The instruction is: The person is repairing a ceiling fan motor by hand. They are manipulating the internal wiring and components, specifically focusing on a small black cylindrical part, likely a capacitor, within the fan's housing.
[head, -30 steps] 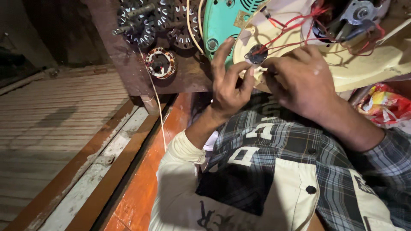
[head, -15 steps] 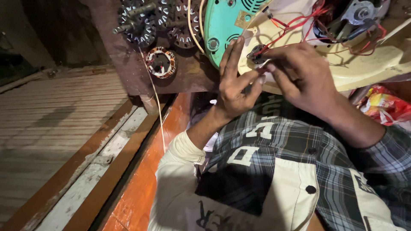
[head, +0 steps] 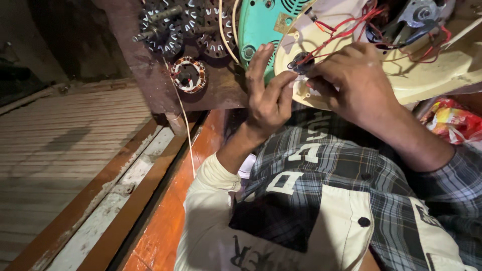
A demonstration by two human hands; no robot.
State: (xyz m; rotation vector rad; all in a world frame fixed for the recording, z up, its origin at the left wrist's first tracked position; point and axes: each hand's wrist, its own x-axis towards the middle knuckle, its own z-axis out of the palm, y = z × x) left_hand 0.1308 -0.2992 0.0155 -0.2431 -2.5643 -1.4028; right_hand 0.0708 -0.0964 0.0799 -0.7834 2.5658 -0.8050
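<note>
At the top of the frame a teal fan cover (head: 261,25) lay beside a cream housing (head: 442,70) crossed by red wires (head: 351,30). Upper left, a stator (head: 189,75) showed copper-and-white windings. The shirt (head: 351,200) below was grey-black plaid with cream panels; the ledge (head: 165,226) was orange.

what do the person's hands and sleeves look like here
Both hands are bare: no gloves, rings or watch visible. The left hand comes out of a plain cream sleeve with a ribbed cuff. The right hand comes out of a grey-blue plaid sleeve. The jacket body mixes plaid and cream panels, with large letter patches and a dark button.
</note>
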